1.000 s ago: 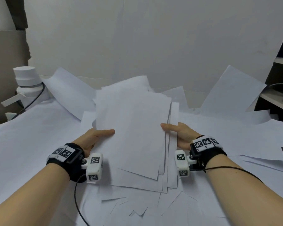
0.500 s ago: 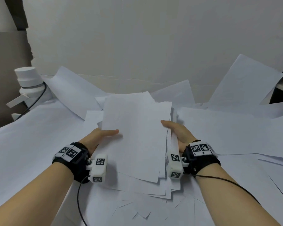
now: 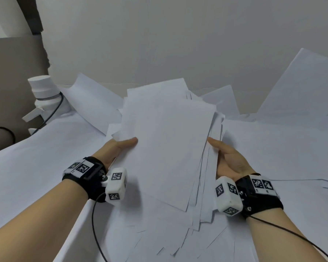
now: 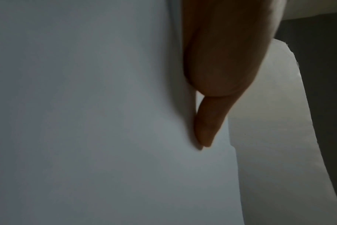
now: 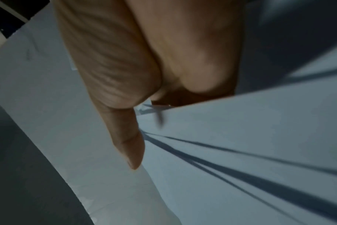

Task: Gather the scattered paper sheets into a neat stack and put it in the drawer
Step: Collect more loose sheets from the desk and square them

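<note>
Both hands, left hand and right hand, now hold the paper stack raised higher, thumbs on top. Edges are unaligned, so squaring comes next.

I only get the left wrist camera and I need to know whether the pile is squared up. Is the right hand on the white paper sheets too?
Observer: Yes. In the head view the right hand grips the right edge of the white paper stack, thumb on top, opposite the left hand.
Operator: Are the edges even on that side?
Observer: No. Several lower sheets fan out to the right, past the top sheet's edge.
Operator: Any sheets outside the stack?
Observer: Many. Loose white sheets lie on the table around the stack, and a few lean against the back wall.
</note>
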Available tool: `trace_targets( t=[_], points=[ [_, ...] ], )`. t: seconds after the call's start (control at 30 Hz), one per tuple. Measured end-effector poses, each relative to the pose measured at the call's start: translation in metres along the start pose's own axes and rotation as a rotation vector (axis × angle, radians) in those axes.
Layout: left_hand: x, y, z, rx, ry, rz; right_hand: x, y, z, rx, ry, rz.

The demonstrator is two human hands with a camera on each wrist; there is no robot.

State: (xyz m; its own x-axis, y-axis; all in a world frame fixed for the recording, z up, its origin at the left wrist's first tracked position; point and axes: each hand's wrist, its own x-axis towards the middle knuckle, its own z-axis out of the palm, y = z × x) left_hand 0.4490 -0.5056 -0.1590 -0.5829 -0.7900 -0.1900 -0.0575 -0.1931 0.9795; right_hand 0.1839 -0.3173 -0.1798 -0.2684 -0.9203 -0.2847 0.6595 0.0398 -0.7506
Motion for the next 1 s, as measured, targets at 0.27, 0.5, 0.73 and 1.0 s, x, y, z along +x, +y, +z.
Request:
trace_targets(
  t=[0.27, 0.5, 0.73, 1.0],
  points=[
    [0.009, 0.008, 0.007, 0.054, 0.195, -0.070, 0.012, 0.014, 0.012, -0.219, 0.167, 0.027],
    [0.010, 0.024, -0.010, 0.039, 0.093, -0.014, 0.016, 0.013, 0.013, -0.231, 0.225, -0.065],
    [0.008, 0.039, -0.030, 0.148, 0.060, 0.031, 0.015, 0.008, 0.007, -0.218, 0.303, -0.095],
    [0.010, 0.034, -0.022, 0.236, 0.035, -0.089, 0.012, 0.007, 0.009, -0.238, 0.291, -0.104]
  ],
)
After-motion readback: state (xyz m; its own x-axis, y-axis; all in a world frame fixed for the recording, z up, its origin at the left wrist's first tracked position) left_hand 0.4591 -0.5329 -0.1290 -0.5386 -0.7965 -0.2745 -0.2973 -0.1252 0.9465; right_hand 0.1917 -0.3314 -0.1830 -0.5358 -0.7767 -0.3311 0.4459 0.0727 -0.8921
